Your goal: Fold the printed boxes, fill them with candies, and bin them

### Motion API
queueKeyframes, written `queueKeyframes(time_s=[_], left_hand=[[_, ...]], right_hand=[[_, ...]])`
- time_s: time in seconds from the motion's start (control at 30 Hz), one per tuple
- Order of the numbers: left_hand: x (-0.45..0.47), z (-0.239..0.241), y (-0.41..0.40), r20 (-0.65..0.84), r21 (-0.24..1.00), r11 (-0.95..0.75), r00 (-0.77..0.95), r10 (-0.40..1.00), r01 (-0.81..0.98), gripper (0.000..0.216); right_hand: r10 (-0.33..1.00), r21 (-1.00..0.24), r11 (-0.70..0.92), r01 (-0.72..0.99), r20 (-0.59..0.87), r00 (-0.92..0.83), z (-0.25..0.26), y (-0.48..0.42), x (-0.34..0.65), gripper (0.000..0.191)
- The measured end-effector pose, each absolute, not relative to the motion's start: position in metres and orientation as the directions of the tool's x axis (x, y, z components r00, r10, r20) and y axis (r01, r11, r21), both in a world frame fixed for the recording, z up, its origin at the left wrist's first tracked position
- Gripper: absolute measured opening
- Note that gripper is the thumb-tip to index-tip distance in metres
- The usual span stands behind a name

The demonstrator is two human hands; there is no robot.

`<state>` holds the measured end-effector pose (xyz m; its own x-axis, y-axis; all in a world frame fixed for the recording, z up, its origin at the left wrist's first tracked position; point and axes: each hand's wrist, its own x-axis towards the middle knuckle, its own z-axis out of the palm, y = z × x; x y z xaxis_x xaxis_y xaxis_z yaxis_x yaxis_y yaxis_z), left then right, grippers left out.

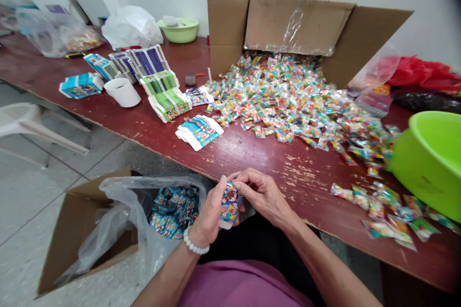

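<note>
A small printed candy box (230,203), blue with colourful pictures, is held upright over the table's front edge. My left hand (212,211), with a pale bead bracelet at the wrist, wraps round its side. The fingers of my right hand (262,194) pinch at the box's top edge; whether its flap is closed is hidden by them. Beyond my hands, a fanned stack of flat blue cartons (200,132) lies on the table. A big heap of clear candy packets (288,100) spreads behind and to the right.
An opened cardboard box (298,24) spills the packets onto the red table (248,148). At right stands a green basin (425,163), with loose packets before it. Green carton bundles (165,93) and a white roll (123,93) sit at left. Below, a plastic-lined carton (86,216) holds filled blue boxes (175,211).
</note>
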<state>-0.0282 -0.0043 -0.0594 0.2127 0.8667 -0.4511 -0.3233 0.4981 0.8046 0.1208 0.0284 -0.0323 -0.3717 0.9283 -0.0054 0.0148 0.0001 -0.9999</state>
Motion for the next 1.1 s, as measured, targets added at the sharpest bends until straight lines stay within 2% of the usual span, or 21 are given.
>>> queueKeyframes(time_s=[0.1,0.17,0.3,0.43,0.5,0.53,0.6,0.63,0.7,0.83,0.97,1.07,1.1], left_hand=[[-0.029,-0.059,-0.003,-0.513,0.749,0.568,0.243,0.823,-0.342,0.068],[-0.028,-0.06,-0.001,-0.515,0.699,0.571,0.251,0.82,-0.431,0.066],[-0.028,-0.064,0.003,-0.469,0.594,0.501,0.235,0.851,-0.63,0.05],[-0.031,-0.067,0.001,-0.477,0.554,0.509,0.249,0.843,-0.659,0.04],[-0.035,-0.067,-0.003,-0.473,0.593,0.509,0.241,0.847,-0.624,0.041],[-0.038,-0.067,-0.005,-0.483,0.619,0.52,0.236,0.843,-0.588,0.04],[-0.045,-0.067,-0.008,-0.521,0.656,0.563,0.237,0.82,-0.503,0.038],[-0.049,-0.067,-0.009,-0.542,0.661,0.589,0.247,0.803,-0.465,0.038],[-0.057,-0.066,-0.009,-0.566,0.66,0.624,0.269,0.779,-0.418,0.044],[-0.071,-0.064,-0.004,-0.573,0.694,0.607,0.213,0.791,-0.387,0.059],[-0.078,-0.062,0.009,-0.57,0.71,0.57,0.138,0.81,-0.412,0.053],[-0.079,-0.061,0.018,-0.543,0.75,0.487,0.003,0.839,-0.448,0.049],[-0.079,-0.06,0.02,-0.531,0.766,0.46,-0.037,0.847,-0.449,0.049]], right_hand=[[0.92,-0.999,0.033,0.023,0.022,-0.391,-0.033,0.024,0.122,0.025],[0.912,-0.996,0.081,0.045,0.056,-0.407,-0.036,0.021,0.12,0.024],[0.927,-0.978,0.146,0.149,0.083,-0.366,-0.046,0.016,0.115,0.026],[0.908,-0.906,0.275,0.323,0.134,-0.396,-0.058,0.048,0.121,0.03],[0.925,-0.755,0.367,0.543,0.234,-0.3,-0.063,0.082,0.131,0.034],[0.931,-0.631,0.365,0.685,0.267,-0.25,-0.066,0.1,0.137,0.041],[0.954,-0.394,0.263,0.881,0.241,-0.177,-0.072,0.135,0.149,0.053],[0.959,-0.313,0.238,0.919,0.225,-0.171,-0.075,0.149,0.154,0.055],[0.961,-0.256,0.233,0.938,0.211,-0.181,-0.081,0.168,0.162,0.052],[0.953,-0.323,0.265,0.908,0.231,-0.196,-0.086,0.177,0.172,0.033],[0.954,-0.454,0.248,0.856,0.27,-0.133,-0.074,0.157,0.174,0.031],[0.971,-0.658,0.219,0.721,0.218,-0.096,-0.054,0.117,0.169,0.038],[0.99,-0.846,0.137,0.515,0.109,-0.085,-0.047,0.1,0.165,0.041]])
